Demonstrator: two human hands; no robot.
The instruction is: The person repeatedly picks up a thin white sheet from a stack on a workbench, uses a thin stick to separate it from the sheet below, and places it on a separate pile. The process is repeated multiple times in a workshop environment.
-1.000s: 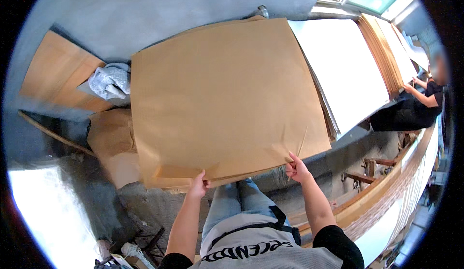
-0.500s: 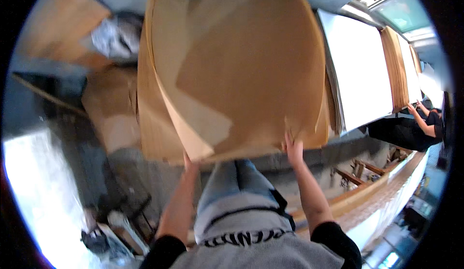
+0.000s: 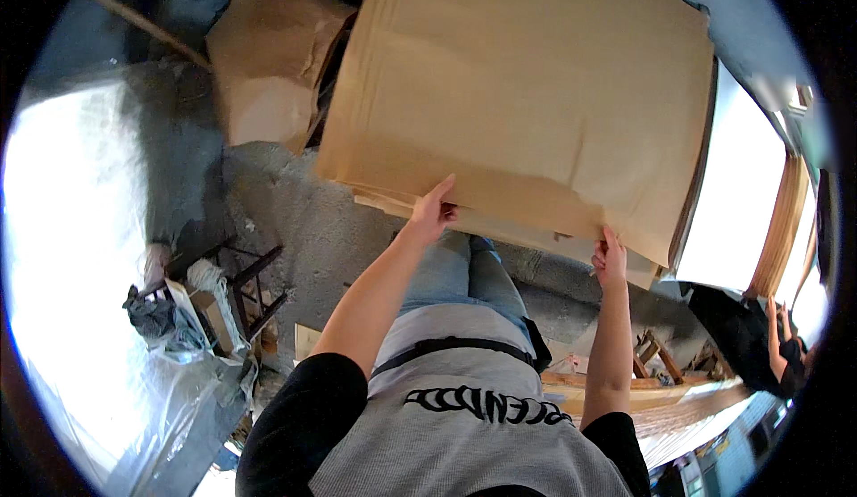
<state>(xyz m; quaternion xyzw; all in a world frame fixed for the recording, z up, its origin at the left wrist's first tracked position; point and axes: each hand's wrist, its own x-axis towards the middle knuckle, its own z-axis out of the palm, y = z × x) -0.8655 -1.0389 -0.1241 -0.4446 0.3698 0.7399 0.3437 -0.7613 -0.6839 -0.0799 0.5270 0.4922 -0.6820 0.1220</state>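
The left hand (image 3: 434, 212) and right hand (image 3: 610, 259) each pinch the near edge of the brown sheet (image 3: 536, 77), which spreads just ahead of both. Likely light, floppy and easily creased, it is best held toward its corners.

The top sheet (image 3: 536, 86) lies before the person on a stack of sheets (image 3: 513, 227), whose lower layers jut past its near edge. The left hand (image 3: 435, 213) is at that edge, nearer its left corner than its middle; the right hand (image 3: 611, 258) is toward the right corner. Just beyond the stack's right edge lies a second pile (image 3: 732, 184), then a third pile (image 3: 778, 233), with a co-worker (image 3: 790, 363) at its near end. Beside the stack's left edge is a paper piece (image 3: 272, 68), with a pole (image 3: 147, 25) left of it. A metal frame (image 3: 254, 292) stands to the person's left, timbers (image 3: 656, 359) to the right.
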